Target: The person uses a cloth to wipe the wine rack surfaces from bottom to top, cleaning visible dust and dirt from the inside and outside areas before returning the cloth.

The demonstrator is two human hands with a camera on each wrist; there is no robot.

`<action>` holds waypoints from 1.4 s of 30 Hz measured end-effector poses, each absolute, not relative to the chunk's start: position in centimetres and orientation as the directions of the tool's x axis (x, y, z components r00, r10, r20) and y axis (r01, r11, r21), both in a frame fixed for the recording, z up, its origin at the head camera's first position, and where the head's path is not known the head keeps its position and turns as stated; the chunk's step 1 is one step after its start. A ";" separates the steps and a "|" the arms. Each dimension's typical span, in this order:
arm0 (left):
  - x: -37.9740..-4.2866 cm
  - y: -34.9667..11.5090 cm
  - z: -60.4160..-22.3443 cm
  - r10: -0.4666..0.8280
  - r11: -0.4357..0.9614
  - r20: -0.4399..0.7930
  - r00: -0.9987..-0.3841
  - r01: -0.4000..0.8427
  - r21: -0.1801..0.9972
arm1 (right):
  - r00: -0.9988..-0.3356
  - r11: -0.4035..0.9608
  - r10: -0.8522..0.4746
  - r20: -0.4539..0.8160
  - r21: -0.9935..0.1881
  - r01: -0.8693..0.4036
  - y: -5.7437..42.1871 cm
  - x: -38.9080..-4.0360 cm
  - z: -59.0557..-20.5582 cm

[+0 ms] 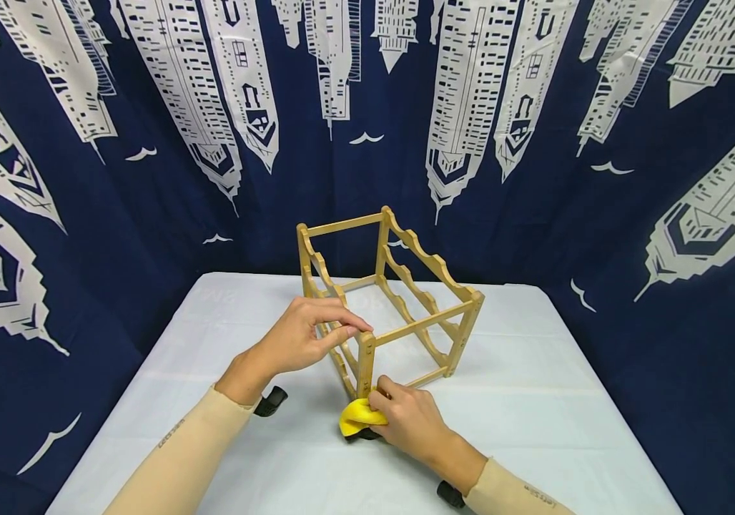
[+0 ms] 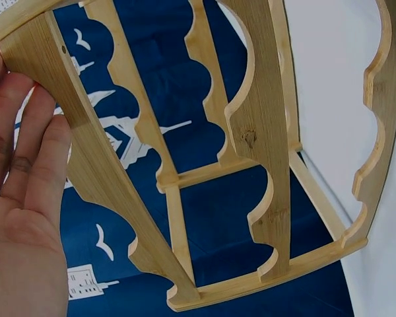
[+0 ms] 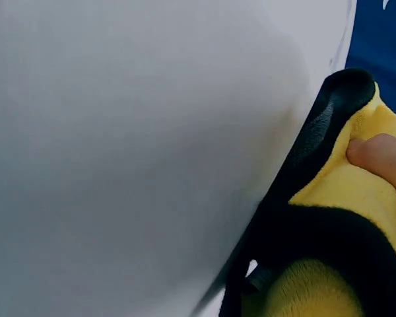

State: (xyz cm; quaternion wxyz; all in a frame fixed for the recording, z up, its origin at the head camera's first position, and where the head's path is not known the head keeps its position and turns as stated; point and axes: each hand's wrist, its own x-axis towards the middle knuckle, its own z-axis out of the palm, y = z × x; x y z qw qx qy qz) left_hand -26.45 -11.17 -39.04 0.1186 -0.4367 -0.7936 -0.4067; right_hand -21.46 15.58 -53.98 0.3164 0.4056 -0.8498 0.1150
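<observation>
A wooden wine rack (image 1: 415,325) with scalloped rails stands on the white-covered table, one corner post toward me. My left hand (image 1: 299,336) holds the top of that near post; in the left wrist view the fingers (image 2: 45,132) lie against the rack's scalloped rail (image 2: 92,152). Low at the foot of the same post, my right hand (image 1: 409,418) grips a bunched yellow cleaning cloth (image 1: 361,417) with black edging. Up close in the right wrist view, the cloth (image 3: 346,185) is folded over, and a finger (image 3: 379,155) presses into its yellow side.
White cloth covers the table (image 1: 226,458). A dark blue curtain (image 1: 342,186) with white building prints hangs behind the rack and down both sides. Black wrist straps (image 1: 271,402) show at the ends of the light sleeves.
</observation>
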 end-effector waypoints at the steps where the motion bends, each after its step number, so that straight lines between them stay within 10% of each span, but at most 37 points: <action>1: -26.5 -11.2 -38.9 0.597 0.287 0.546 -0.588 0.792 0.538 | -0.487 0.652 -0.622 0.614 0.060 -0.756 15.5 -21.5 -54.0; 9: -26.5 -11.3 -38.8 0.598 0.312 0.534 -0.597 0.788 0.531 | -0.564 0.667 -0.590 0.578 -0.045 -0.744 15.9 -21.3 -53.6; 20: -25.6 -11.0 -39.0 0.573 0.318 0.583 -0.576 0.812 0.490 | -0.503 0.408 -0.186 0.844 -0.399 -0.821 17.2 -21.7 -50.4; 28: -22.9 -8.3 -38.7 0.531 0.567 0.572 -0.624 0.764 0.308 | -0.550 0.424 -0.228 0.804 -0.426 -0.799 18.0 -21.6 -49.9; 42: -22.9 -9.0 -39.2 0.555 0.454 0.654 -0.514 0.846 0.280 | -0.671 0.599 -0.278 0.687 -0.423 -0.680 21.4 -21.9 -50.5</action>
